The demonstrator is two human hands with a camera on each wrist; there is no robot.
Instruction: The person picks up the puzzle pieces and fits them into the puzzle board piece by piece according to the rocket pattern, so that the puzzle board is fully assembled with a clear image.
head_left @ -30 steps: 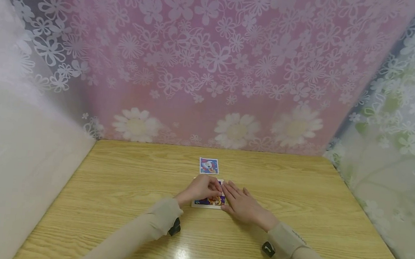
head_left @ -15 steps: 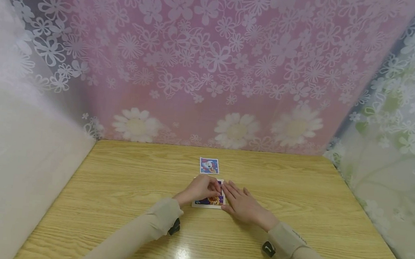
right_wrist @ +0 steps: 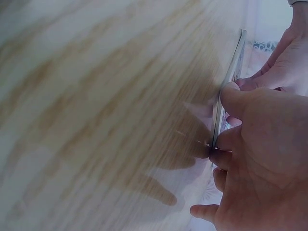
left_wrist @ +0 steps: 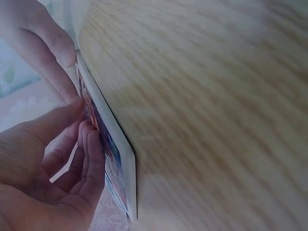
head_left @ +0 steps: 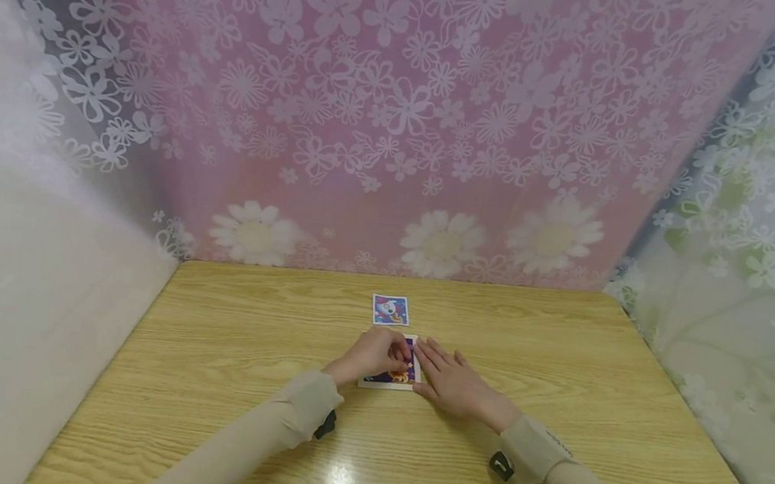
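Observation:
A small jigsaw puzzle (head_left: pixel 389 385) with a purple and orange picture lies flat in a white-edged tray on the table. Over its upper middle is my left hand (head_left: pixel 372 352), thumb and bent fingertips close together on the picture. Whether a piece is pinched between them is hidden. My right hand (head_left: pixel 451 381) lies along the tray's right edge, fingers mostly straight and the thumb at the near corner. In the right wrist view, the right thumb (right_wrist: pixel 232 98) touches the tray's rim. The left wrist view shows the left fingers (left_wrist: pixel 94 149) touching the picture surface.
Just beyond the puzzle lies a square picture card (head_left: pixel 391 311) with a white character on blue. The wood-grain table (head_left: pixel 249 322) ends at a pink flowered backdrop (head_left: pixel 395 158). Pale panels (head_left: pixel 24 279) flank the table.
The white gap at the puzzle's upper right now shows purple picture with a star. My left fingertips have shifted slightly left. The right hand stays at the tray's edge.

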